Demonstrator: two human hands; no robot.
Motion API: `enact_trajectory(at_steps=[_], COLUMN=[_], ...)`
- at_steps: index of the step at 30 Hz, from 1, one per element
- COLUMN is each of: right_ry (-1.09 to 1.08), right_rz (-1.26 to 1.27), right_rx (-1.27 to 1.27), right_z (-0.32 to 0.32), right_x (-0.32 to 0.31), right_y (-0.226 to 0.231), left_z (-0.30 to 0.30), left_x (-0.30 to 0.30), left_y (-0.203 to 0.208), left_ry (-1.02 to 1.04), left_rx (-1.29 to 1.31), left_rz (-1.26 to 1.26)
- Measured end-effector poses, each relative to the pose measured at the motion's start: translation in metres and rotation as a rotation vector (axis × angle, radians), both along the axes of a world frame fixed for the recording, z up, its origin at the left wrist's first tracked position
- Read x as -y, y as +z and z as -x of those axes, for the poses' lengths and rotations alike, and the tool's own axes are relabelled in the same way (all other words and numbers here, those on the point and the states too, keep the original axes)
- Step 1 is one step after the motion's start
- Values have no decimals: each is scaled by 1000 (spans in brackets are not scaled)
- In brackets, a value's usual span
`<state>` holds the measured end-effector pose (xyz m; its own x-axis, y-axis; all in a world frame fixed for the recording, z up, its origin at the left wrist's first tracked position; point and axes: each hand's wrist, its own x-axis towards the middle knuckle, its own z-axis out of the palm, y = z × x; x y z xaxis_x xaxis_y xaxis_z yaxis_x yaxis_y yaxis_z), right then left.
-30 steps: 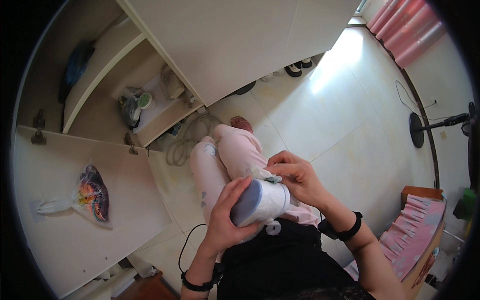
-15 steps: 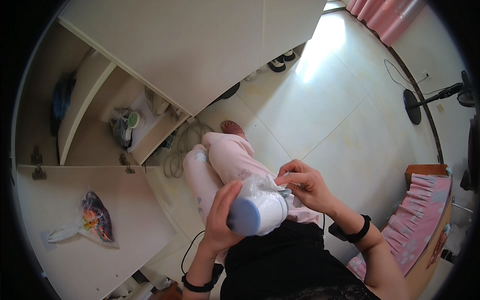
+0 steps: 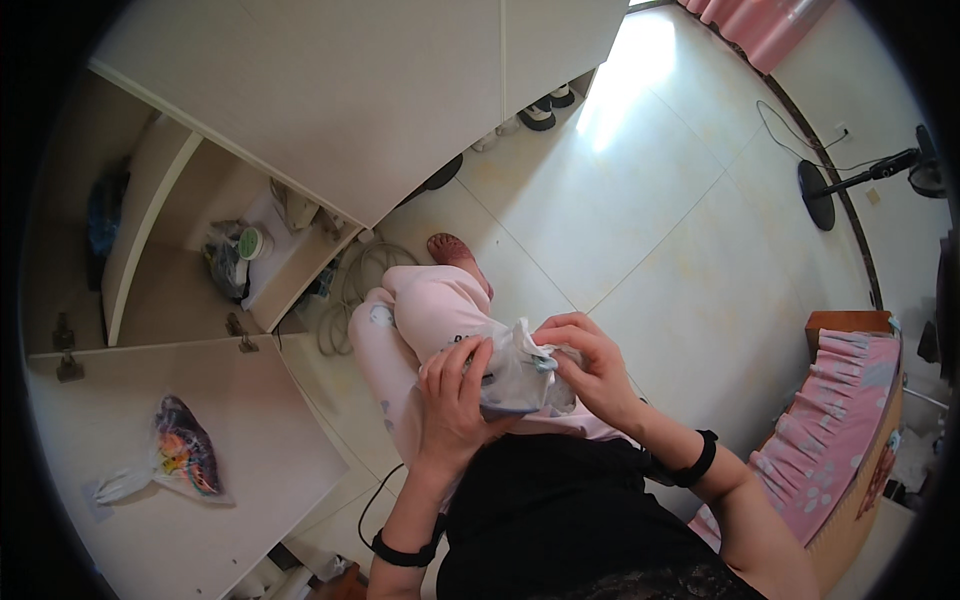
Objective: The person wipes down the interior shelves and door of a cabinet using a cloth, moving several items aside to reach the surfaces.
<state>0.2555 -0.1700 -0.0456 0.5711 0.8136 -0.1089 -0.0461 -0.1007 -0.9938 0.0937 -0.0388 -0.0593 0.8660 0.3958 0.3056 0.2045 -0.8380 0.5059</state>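
Over my lap, a thin clear plastic bag (image 3: pixel 517 352) wraps a white tub with a blue end (image 3: pixel 508 410). My left hand (image 3: pixel 455 395) is closed around the tub's left side through the plastic. On the other side, my right hand (image 3: pixel 592 368) pinches the bunched bag at its upper right edge, thumb and forefinger together. The blue end now faces down toward my body and is mostly hidden. A small grey-green bit shows in the bag beside my right fingertips; what it is I cannot tell.
At left, a fold-down cabinet door (image 3: pixel 270 420) carries a clear bag of multicoloured things (image 3: pixel 188 450). The open cabinet holds a green-lidded jar (image 3: pixel 252 242). A coiled hose (image 3: pixel 345 290) lies by my foot. A pink-covered piece of furniture (image 3: pixel 825 430) and a black stand (image 3: pixel 817 195) are at right.
The tub has tilted, so its blue end has swung from facing up-left to facing down. My left fingers have shifted over its top side. The right hand still pinches the bag.
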Motion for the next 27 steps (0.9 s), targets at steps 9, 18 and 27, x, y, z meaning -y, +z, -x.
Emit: enact_trajectory(at_steps=[9, 18, 27], right_ry=[209, 295, 62], right_rz=[-152, -283, 105], right_rx=[475, 904, 620], right_z=[-14, -2, -29], right_x=[1, -17, 13], right_y=[-22, 15, -24], left_z=[3, 4, 12], left_x=[-14, -7, -9], left_y=[-9, -15, -8], left_ry=[-45, -31, -103], left_rx=[-22, -38, -122], left_rz=[67, 43, 9])
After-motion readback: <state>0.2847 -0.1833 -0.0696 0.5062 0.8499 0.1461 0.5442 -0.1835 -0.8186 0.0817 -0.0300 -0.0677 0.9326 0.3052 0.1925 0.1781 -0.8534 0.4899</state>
